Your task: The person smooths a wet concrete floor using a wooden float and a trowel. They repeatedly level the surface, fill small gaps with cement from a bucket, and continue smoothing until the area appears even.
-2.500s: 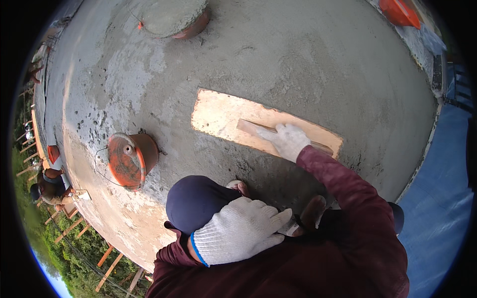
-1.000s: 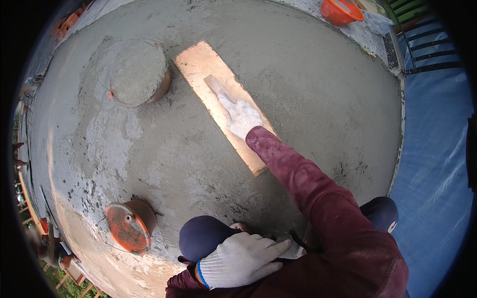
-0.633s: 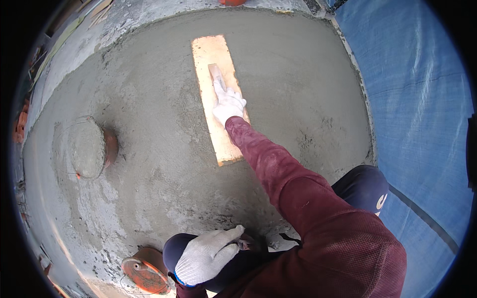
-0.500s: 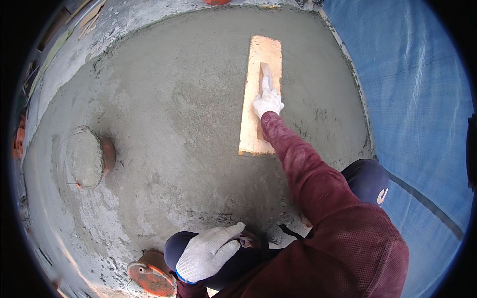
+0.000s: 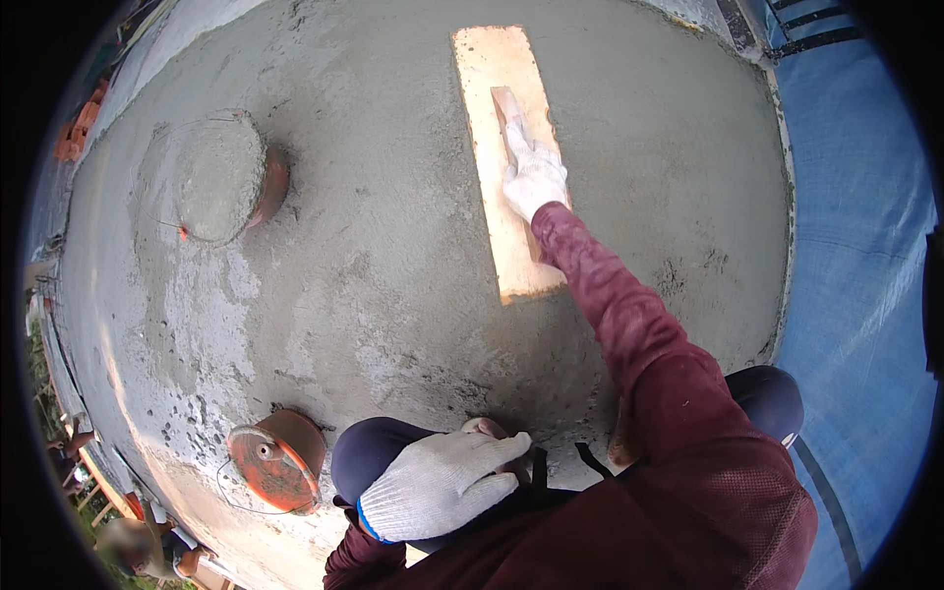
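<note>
My right hand [image 5: 536, 180], in a white knit glove, is closed round the handle of a long wooden float [image 5: 492, 167]. The float lies flat on wet grey cement [image 5: 374, 216], its length running away from me and leaning slightly left at the far end. My forefinger stretches along the handle. My left hand [image 5: 442, 484], gloved the same way with a blue cuff, rests on my bent left knee [image 5: 369, 447]. Its fingers are stretched out and nothing is in it.
A bucket heaped with cement [image 5: 218, 182] stands left on the surface. Nearer me is an orange bucket [image 5: 280, 462] with a wire handle. A blue tarp [image 5: 865, 246] hangs along the right edge. Red bricks [image 5: 81, 128] and another person [image 5: 138, 546] show at far left.
The view has swung, so the buckets sit higher or farther in and the person has come into sight. The float has turned, its far end now leaning left. My left hand stays on the knee.
</note>
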`<action>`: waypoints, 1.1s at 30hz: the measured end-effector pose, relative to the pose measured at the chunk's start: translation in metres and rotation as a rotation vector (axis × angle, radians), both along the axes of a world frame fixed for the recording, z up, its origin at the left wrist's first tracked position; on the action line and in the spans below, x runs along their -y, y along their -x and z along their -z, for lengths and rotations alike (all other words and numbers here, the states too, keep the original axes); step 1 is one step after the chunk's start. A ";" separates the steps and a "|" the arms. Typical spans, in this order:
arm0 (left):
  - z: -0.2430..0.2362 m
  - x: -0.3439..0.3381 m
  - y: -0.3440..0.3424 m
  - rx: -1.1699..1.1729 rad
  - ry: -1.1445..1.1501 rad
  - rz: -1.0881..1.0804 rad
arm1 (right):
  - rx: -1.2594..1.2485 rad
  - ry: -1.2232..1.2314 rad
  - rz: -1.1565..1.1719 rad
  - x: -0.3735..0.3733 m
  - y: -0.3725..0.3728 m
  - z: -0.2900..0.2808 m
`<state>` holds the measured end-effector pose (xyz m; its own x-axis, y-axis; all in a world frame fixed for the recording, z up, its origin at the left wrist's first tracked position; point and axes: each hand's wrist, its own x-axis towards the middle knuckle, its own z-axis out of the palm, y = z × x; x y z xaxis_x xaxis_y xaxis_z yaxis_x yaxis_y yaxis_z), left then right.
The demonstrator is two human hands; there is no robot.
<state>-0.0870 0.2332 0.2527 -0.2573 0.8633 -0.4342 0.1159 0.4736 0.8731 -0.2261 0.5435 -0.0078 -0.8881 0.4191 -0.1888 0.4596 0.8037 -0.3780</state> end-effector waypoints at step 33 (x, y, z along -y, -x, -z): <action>-0.009 -0.022 -0.002 -0.119 0.031 0.012 | -0.118 0.058 -0.168 0.078 0.089 0.020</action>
<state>-0.0855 0.2552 0.2619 -0.2983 0.8533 -0.4277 0.2238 0.4981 0.8377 -0.3152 0.4659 -0.0280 -0.9621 0.2544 -0.0984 0.2703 0.8409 -0.4689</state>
